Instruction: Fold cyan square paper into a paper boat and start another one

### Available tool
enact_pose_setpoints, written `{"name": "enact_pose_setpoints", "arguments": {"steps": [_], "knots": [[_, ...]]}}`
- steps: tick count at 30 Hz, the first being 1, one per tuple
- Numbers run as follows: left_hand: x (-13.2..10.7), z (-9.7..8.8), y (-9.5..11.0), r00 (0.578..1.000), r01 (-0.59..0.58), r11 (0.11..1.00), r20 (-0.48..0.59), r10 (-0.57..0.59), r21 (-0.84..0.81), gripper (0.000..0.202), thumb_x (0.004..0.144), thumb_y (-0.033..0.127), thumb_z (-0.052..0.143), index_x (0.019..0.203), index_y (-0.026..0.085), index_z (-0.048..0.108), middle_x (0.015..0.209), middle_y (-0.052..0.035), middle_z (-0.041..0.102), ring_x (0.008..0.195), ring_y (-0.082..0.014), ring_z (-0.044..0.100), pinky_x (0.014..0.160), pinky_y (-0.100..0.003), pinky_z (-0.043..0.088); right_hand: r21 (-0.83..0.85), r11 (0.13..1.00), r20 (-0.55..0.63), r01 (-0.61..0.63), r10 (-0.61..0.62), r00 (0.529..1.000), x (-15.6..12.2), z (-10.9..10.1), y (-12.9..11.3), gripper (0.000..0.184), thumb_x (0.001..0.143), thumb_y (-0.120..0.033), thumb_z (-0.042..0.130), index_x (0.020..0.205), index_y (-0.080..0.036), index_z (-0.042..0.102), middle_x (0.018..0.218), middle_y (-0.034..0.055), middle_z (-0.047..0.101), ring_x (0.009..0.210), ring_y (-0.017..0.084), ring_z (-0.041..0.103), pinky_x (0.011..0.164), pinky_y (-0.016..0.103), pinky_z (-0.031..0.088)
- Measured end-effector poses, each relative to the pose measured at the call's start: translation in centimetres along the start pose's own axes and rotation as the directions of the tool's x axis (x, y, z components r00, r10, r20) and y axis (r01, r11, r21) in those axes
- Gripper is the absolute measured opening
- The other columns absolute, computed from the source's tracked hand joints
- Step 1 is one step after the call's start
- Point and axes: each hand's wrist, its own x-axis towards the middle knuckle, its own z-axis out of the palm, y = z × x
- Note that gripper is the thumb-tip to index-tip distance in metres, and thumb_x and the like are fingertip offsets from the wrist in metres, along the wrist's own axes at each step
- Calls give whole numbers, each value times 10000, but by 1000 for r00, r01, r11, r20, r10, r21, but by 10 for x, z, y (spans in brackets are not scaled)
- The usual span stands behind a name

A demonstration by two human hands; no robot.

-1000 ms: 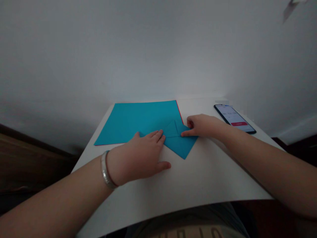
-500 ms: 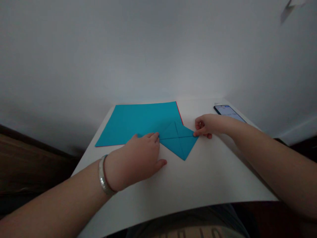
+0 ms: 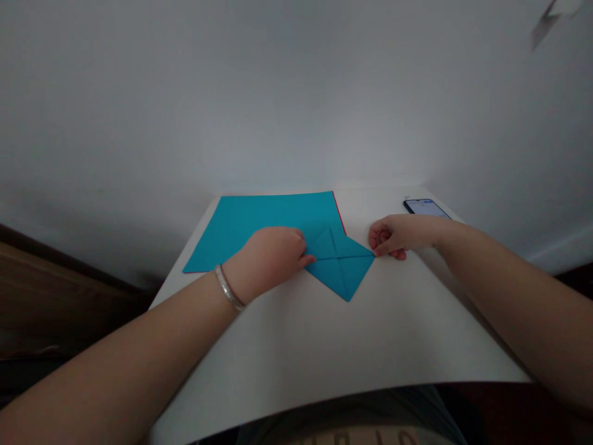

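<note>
Head view: the creased, kite-shaped blue paper [image 3: 354,272] lies right of the frame's centre, apparently steadied from both ends. The right hand [image 3: 393,238] pinches its right corner; the curled left hand [image 3: 278,252] covers its left, any pinch hidden. Beyond, a flat, red-edged blue sheet [image 3: 264,219] lies partly beneath, centre-left; a dark-rimmed phone [image 3: 425,207] sits aside, right.

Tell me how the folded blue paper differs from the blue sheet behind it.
The folded paper is smaller than the large sheet. The folded paper shows crossing lines, while the large sheet's visible surface looks plain. The large sheet has red along its right edge; the folded paper shows no red. Both have blue faces.
</note>
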Motion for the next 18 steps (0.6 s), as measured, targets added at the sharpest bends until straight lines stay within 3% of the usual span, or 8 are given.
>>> {"name": "enact_pose_setpoints", "arguments": {"steps": [7, 11, 18], "knots": [[2, -1, 0, 998, -32, 999, -62, 30, -26, 386, 875, 488, 523, 795, 149, 691, 908, -110, 666, 814, -238, 627, 669, -307, 426, -104, 992, -77, 74, -82, 994, -6, 7, -6, 198, 713, -404, 623, 786, -220, 621, 666, 1, 640, 576, 151, 595, 546, 283, 449], [2, 0, -2, 989, -107, 994, -100, 107, 8, 325, 866, 460, 551, 781, 164, 655, 894, -85, 630, 828, -235, 599, 671, -307, 416, -238, 971, -246, 7, -68, 967, -5, 16, -13, 240, 683, -424, 663, 801, -219, 623, 717, 19, 661, 622, 168, 588, 523, 279, 405], [0, 13, -2, 972, -17, 988, -233, -19, -151, 406, 840, 476, 561, 1095, 160, 584, 1085, -108, 587, 994, -270, 534, 862, -391, 426, -298, 954, -320, 27, -126, 939, -8, 26, -27, 215, 731, -413, 615, 783, -205, 605, 728, 22, 641, 656, 171, 572, 550, 283, 369]]}}
